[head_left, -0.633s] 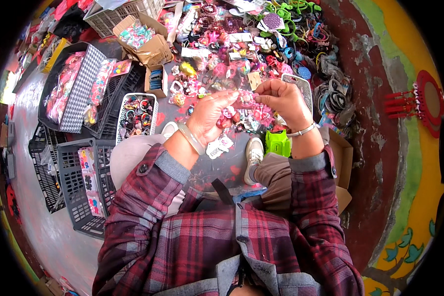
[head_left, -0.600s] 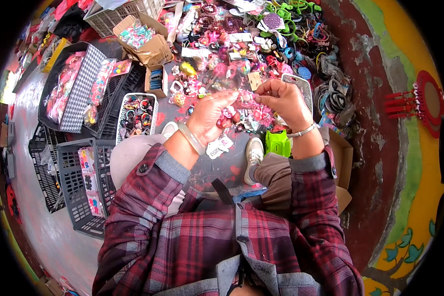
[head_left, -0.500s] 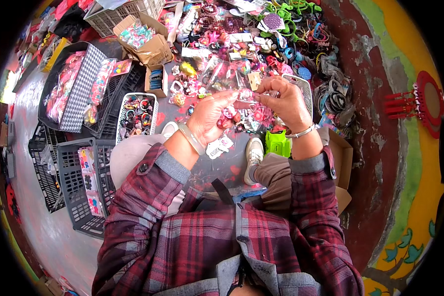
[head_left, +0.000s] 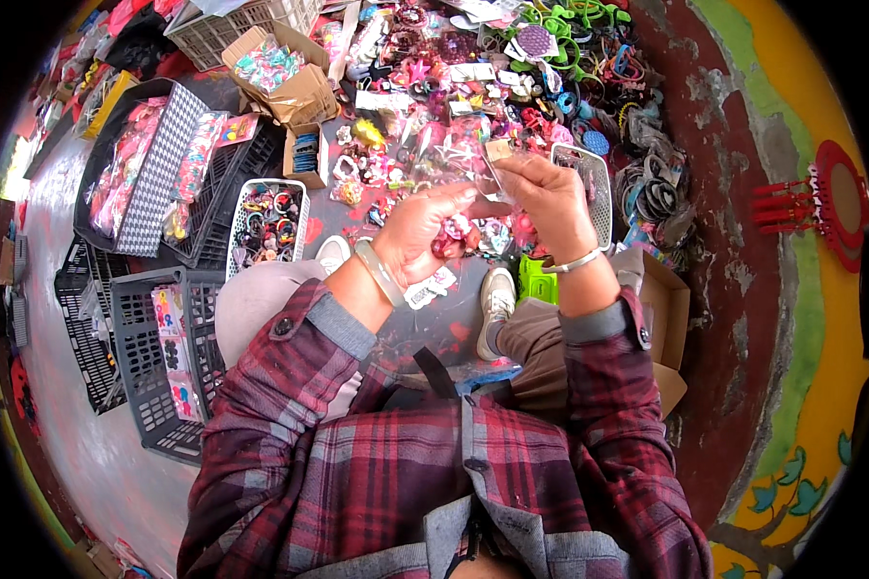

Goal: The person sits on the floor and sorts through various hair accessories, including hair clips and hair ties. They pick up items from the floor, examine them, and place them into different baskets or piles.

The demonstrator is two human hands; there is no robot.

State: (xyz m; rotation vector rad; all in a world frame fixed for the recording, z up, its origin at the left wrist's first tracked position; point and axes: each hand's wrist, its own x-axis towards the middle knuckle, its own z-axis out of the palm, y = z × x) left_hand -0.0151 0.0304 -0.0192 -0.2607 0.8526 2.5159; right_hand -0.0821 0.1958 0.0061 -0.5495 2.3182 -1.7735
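Note:
My left hand (head_left: 417, 232), with a pale bangle at the wrist, curls around a small bunch of pink and dark-red hair ties (head_left: 454, 237). Its thumb and fingertips reach toward a clear plastic bag (head_left: 451, 162) in front of both hands. Thumb and forefinger of my right hand (head_left: 553, 200) pinch the bag's near right edge. What lies inside the bag is hard to make out through the glare. Beneath my hands, a white card (head_left: 430, 288) lies on the dark floor, and more small hair ornaments (head_left: 493, 237) show between the hands.
A wide heap of hair accessories (head_left: 434, 72) spreads ahead. At left stand a white basket of hair ties (head_left: 302, 217), a grey crate (head_left: 169, 436) and a small carton (head_left: 306, 174). Right of my hand is another white basket (head_left: 603, 183), near a green plastic piece (head_left: 539, 278).
My right hand has shifted slightly, and its fingers have drawn up along the bag's edge. Pink ornaments by its fingers show less. My left hand stays nearly in place around the hair ties.

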